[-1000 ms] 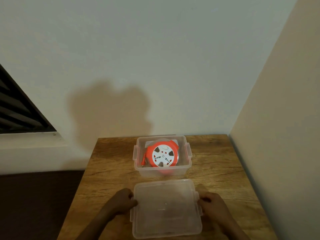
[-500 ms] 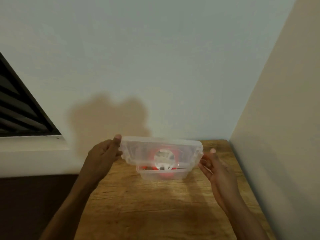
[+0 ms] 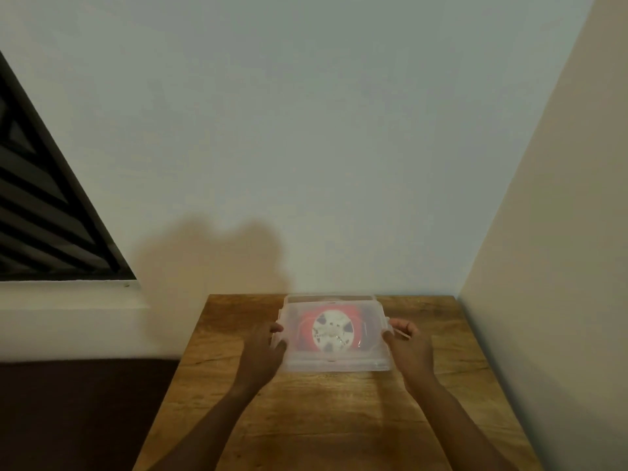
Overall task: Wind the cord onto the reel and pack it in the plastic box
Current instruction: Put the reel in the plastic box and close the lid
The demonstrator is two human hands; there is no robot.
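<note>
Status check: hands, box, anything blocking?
Left hand and right hand gripping lid ends. Lid over plastic box, orange reel inside. Latches: can't tell. Nothing blocking.

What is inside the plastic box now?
Through the clear lid, the plastic box shows an orange reel with a white hub. The lid blurs it, so the cord and plug cannot be made out.

The plastic box stands on the table, at the far middle of it, near the wall behind. The lid lies on the box and the reel lies inside the box. The left hand touches the left side of the box, the right hand its right side. A window is far left of the box
</note>
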